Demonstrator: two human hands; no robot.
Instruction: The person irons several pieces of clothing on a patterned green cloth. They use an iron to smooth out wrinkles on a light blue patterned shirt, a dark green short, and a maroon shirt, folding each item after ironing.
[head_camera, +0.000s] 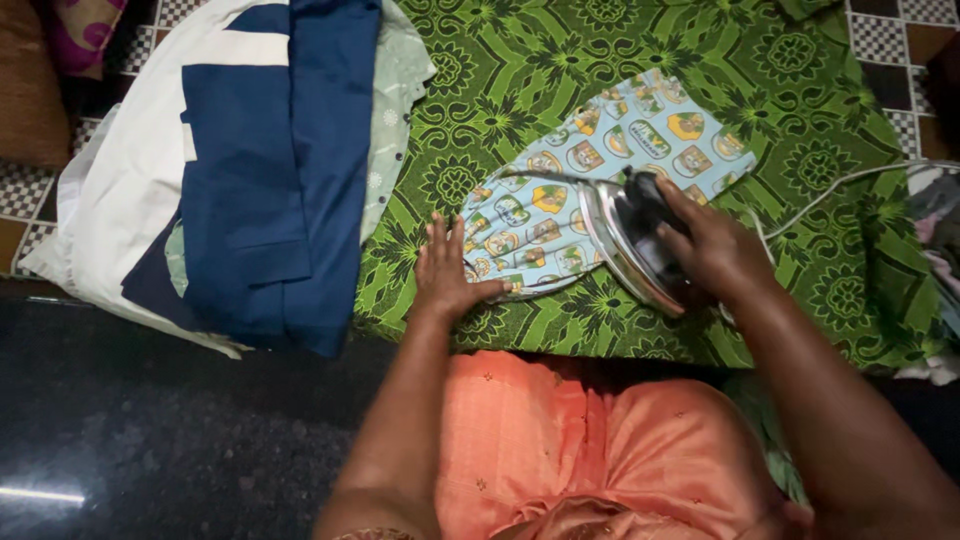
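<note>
A small light-blue printed garment (600, 160) lies spread on a green patterned cloth (520, 80). My left hand (447, 268) presses flat on the garment's near-left edge, fingers apart. My right hand (712, 245) grips the black handle of a metal clothes iron (628, 240), which rests on the garment's near-right part. The iron's white cord (830, 190) runs off to the right.
A stack of folded clothes, dark blue (270, 170) on white, lies at the left beside a pale green garment (398, 90). Checkered floor tiles (885, 35) show at the far corners. A dark shiny floor (150, 430) lies near me. More cloth (940, 230) sits at the right edge.
</note>
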